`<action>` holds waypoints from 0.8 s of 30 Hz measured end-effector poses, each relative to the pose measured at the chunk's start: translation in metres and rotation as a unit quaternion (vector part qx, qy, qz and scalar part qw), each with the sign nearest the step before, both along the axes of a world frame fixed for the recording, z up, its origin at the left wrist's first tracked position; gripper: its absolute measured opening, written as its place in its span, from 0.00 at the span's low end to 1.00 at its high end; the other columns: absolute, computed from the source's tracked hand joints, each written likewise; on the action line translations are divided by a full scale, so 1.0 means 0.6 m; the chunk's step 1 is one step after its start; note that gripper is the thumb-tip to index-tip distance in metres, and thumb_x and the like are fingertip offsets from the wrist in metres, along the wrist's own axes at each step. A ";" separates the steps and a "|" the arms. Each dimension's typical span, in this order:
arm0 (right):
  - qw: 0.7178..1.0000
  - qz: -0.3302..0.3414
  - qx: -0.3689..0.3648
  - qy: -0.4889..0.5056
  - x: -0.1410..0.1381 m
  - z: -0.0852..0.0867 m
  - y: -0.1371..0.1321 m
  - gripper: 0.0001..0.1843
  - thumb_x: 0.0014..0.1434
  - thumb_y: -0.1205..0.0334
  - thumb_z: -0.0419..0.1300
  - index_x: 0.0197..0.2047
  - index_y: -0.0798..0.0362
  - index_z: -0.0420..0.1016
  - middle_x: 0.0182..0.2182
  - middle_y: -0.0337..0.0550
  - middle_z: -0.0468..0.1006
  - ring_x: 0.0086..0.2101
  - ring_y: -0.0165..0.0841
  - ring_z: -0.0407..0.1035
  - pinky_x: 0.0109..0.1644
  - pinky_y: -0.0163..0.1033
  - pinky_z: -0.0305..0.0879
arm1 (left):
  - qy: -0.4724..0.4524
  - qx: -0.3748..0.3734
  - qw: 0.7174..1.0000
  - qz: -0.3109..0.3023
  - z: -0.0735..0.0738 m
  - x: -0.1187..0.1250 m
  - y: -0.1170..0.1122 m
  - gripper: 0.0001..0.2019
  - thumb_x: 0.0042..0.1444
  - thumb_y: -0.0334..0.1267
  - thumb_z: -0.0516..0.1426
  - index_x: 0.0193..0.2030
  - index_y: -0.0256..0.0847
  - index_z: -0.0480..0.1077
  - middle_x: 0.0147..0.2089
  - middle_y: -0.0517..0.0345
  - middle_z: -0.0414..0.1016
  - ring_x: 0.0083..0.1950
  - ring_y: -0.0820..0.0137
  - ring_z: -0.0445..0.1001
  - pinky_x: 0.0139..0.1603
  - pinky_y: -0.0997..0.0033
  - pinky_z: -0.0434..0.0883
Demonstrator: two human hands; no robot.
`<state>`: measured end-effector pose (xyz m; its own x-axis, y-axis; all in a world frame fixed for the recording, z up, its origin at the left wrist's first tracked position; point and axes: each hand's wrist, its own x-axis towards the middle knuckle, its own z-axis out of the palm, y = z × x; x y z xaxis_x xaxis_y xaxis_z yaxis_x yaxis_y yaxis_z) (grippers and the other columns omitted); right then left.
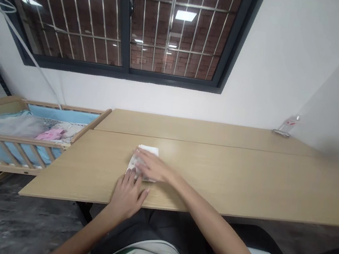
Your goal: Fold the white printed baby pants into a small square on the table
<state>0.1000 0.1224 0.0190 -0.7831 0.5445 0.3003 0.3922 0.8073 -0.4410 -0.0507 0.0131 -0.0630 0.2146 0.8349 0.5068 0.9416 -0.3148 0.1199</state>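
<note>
At the frame's lower centre, a white printed cloth (pixel 149 149) looks already folded small; the right hand (pixel 152 166) lies flat across it; the left hand (pixel 128 193), thumb spread, touches its near edge; what remains is unclear.

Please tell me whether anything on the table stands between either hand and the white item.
Nothing visible does: the right hand rests over the white item, and the left hand is at its near edge, with only the bare tabletop around them.
</note>
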 end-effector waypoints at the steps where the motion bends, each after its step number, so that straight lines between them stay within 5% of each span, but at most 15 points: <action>1: 0.999 0.040 -0.004 -0.022 -0.009 0.001 -0.017 0.31 0.73 0.45 0.47 0.74 0.48 0.55 0.73 0.47 0.53 0.71 0.42 0.47 0.73 0.49 0.44 | 0.016 0.006 1.000 0.006 -0.012 0.004 -0.013 0.26 0.67 0.51 0.50 0.63 0.36 0.68 0.66 0.33 0.67 0.68 0.44 0.62 0.63 0.43 0.63; 6: 0.985 0.140 -0.040 -0.090 -0.034 -0.036 -0.038 0.29 0.74 0.47 0.44 0.73 0.46 0.57 0.73 0.43 0.53 0.72 0.35 0.43 0.74 0.44 0.39 | 0.043 0.004 0.999 0.031 -0.031 0.024 -0.035 0.24 0.68 0.51 0.48 0.54 0.36 0.76 0.56 0.34 0.75 0.60 0.45 0.70 0.63 0.40 0.63; 17: 0.990 -0.026 -0.044 -0.130 0.008 -0.104 0.148 0.35 0.73 0.41 0.42 0.76 0.47 0.49 0.75 0.44 0.43 0.73 0.41 0.34 0.75 0.51 0.28 | 0.012 0.004 0.999 0.044 -0.035 0.026 -0.039 0.29 0.66 0.52 0.52 0.69 0.42 0.64 0.71 0.33 0.61 0.70 0.41 0.61 0.62 0.41 0.65; 24: 0.995 -0.061 -0.007 -0.083 0.015 -0.110 0.151 0.35 0.73 0.43 0.42 0.75 0.53 0.52 0.74 0.49 0.48 0.73 0.43 0.39 0.75 0.52 0.32 | 0.000 -0.016 1.000 0.019 -0.027 0.001 -0.025 0.25 0.68 0.48 0.51 0.67 0.41 0.66 0.69 0.37 0.65 0.67 0.46 0.66 0.60 0.46 0.68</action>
